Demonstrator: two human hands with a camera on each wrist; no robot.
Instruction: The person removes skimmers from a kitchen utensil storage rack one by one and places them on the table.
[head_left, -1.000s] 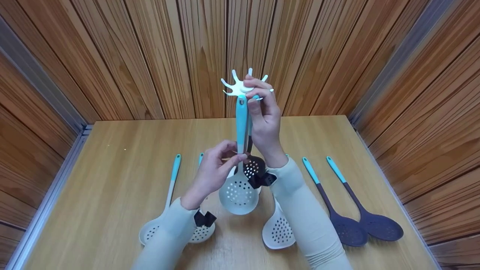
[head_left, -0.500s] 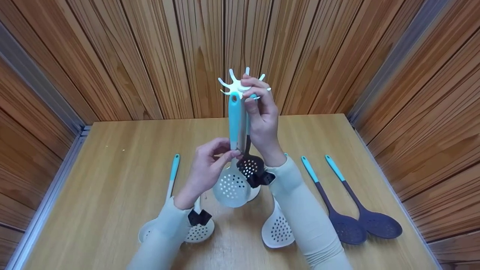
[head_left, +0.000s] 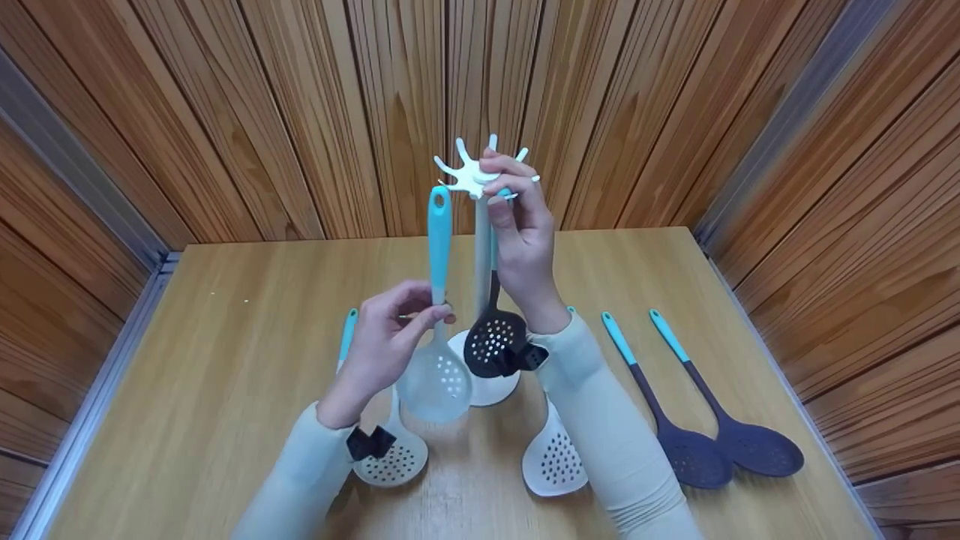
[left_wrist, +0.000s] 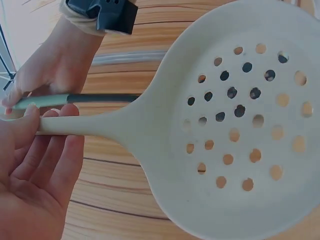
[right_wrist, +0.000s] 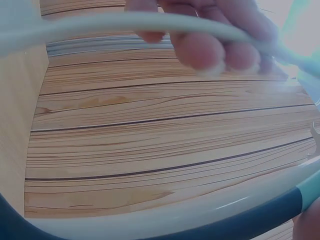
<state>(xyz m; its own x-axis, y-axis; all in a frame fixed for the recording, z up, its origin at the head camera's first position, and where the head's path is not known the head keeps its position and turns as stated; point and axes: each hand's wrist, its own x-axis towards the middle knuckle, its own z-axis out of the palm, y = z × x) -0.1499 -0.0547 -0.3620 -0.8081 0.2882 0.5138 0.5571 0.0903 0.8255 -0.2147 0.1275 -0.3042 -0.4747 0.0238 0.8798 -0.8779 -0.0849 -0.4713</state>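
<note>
My left hand (head_left: 379, 337) pinches a white skimmer (head_left: 420, 401) by its neck, just below the turquoise handle. The skimmer is upright, bowl down; its handle end overlaps a left hook of the white utensil stand (head_left: 481, 236) in the head view. Fingers of my right hand (head_left: 526, 244) curl over the hub at the stand's top, the thumb on the near side. Beside the pole a black skimmer (head_left: 484, 352) hangs bowl down, its handle end partly behind my right thumb. The left wrist view shows the white skimmer's perforated bowl (left_wrist: 170, 155) close up.
White skimmers (head_left: 394, 457) lie on the wooden table (head_left: 225, 390) at left, one partly behind my left arm. A white slotted turner (head_left: 555, 469) lies at centre right, and two dark spoons (head_left: 765, 454) farther right. The stand's round base (head_left: 495, 394) is behind the hanging skimmer.
My left hand has carried the white skimmer leftward, from in front of the pole to the stand's left side, uncovering pole and base. My right hand stays at the top of the stand.
</note>
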